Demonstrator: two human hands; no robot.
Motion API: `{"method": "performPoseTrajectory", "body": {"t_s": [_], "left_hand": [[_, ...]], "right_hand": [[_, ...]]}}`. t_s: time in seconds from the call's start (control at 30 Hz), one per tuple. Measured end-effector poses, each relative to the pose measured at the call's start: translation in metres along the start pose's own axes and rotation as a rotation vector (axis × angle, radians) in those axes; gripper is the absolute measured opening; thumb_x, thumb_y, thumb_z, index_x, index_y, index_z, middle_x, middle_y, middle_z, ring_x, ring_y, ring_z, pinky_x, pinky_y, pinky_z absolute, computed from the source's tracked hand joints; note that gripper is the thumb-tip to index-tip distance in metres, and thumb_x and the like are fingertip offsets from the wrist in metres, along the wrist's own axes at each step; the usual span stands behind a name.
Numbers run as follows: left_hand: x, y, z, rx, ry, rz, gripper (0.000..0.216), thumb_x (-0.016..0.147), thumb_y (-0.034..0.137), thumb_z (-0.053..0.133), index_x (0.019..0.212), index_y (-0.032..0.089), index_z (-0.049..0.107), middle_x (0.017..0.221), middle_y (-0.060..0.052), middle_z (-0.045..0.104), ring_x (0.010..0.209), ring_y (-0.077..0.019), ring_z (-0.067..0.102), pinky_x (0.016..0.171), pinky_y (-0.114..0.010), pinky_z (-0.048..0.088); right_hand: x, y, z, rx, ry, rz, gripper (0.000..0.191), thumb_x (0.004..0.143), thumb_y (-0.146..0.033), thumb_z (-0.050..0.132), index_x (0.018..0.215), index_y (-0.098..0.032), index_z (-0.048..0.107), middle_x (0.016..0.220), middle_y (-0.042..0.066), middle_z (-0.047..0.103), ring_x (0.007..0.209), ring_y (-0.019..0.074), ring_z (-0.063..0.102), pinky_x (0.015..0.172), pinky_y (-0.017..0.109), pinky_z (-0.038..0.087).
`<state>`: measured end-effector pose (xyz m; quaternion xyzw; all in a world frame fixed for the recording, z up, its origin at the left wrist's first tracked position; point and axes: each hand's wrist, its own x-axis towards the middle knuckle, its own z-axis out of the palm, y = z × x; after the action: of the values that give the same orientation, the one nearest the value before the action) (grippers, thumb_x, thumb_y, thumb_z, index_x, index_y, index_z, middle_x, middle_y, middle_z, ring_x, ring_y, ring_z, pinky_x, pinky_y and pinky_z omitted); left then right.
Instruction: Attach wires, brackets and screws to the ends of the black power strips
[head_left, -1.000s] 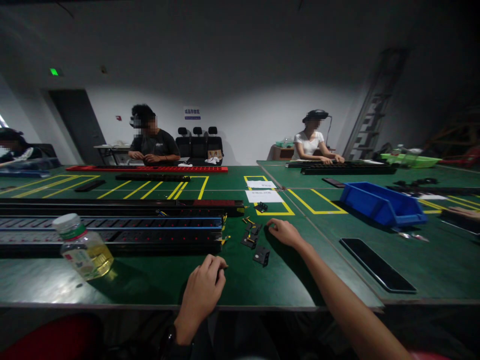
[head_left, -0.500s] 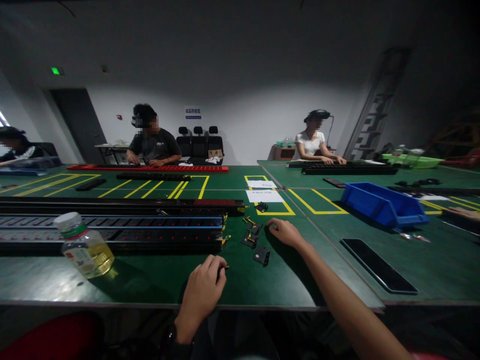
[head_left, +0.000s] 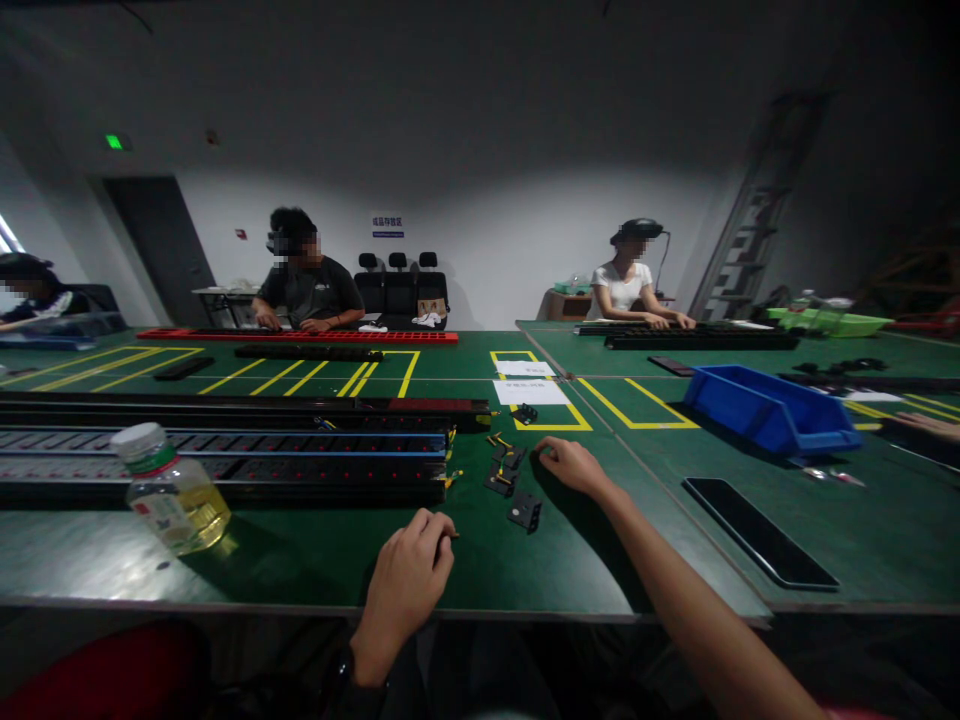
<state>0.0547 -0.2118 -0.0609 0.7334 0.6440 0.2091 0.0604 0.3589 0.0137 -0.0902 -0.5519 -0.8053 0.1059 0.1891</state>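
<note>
My left hand (head_left: 411, 565) rests on the green table near its front edge, fingers curled together. A small brownish tip shows at its fingertips, too small to name. My right hand (head_left: 570, 464) lies farther forward with bent, closed fingers; whatever it may hold is hidden. Between the hands are several flat black plates, one (head_left: 524, 511) nearest me and others overlapping behind it. Small yellow pieces (head_left: 499, 440) lie beside and on them. Left of these, long black rails (head_left: 337, 472) with blue edging and red dots end near the plates, yellow bits at their ends.
A bottle of yellow liquid (head_left: 172, 497) stands at the left before the rails. On the right lie a phone-like black slab (head_left: 757, 532) and a blue bin (head_left: 772, 412). White paper sheets (head_left: 531, 392) lie ahead. Co-workers sit across the table; another person's hand (head_left: 930, 427) shows at the right edge.
</note>
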Motion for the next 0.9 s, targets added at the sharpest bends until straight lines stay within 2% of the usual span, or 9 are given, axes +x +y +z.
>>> {"method": "performPoseTrajectory", "body": {"t_s": [0.7,0.9], "left_hand": [[-0.0005,-0.0025,0.0033,-0.021,0.014,0.0,0.022,0.1,0.012,0.05,0.107,0.026,0.065,0.11,-0.002,0.068,0.096,-0.0193,0.07,0.088,-0.031,0.049],[-0.0008,-0.0023,0.0037,-0.008,0.01,-0.005,0.021,0.1,0.012,0.05,0.106,0.026,0.065,0.11,-0.001,0.067,0.095,-0.0192,0.07,0.087,-0.031,0.048]], "right_hand": [[0.0006,0.0015,0.0027,-0.017,0.012,-0.003,0.03,0.093,-0.023,0.056,0.114,-0.026,0.078,0.1,0.008,0.082,0.089,0.0279,0.074,0.067,0.03,0.039],[0.0018,0.0042,0.005,-0.022,0.017,-0.013,0.03,0.094,-0.024,0.055,0.113,-0.026,0.078,0.093,0.008,0.081,0.084,0.0278,0.073,0.064,0.031,0.038]]}}
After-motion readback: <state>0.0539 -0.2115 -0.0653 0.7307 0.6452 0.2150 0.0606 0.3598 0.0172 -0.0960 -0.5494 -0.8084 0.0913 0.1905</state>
